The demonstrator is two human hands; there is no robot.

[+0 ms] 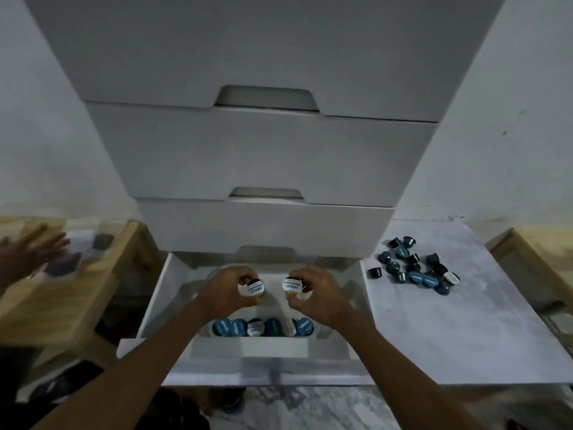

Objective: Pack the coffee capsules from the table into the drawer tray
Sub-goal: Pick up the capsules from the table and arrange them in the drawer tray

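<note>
My left hand is closed around a white-lidded coffee capsule above the open bottom drawer. My right hand holds another white-lidded capsule, and a dark capsule shows under its fingers. Both hands hover over the white drawer tray. A row of blue and white capsules lies in the tray's near compartment. On the white table to the right sits a loose pile of blue and black capsules.
A white drawer cabinet rises behind the open drawer, its upper drawers closed. A wooden stand is at left with another person's blurred hand above it. Another wooden piece stands at far right.
</note>
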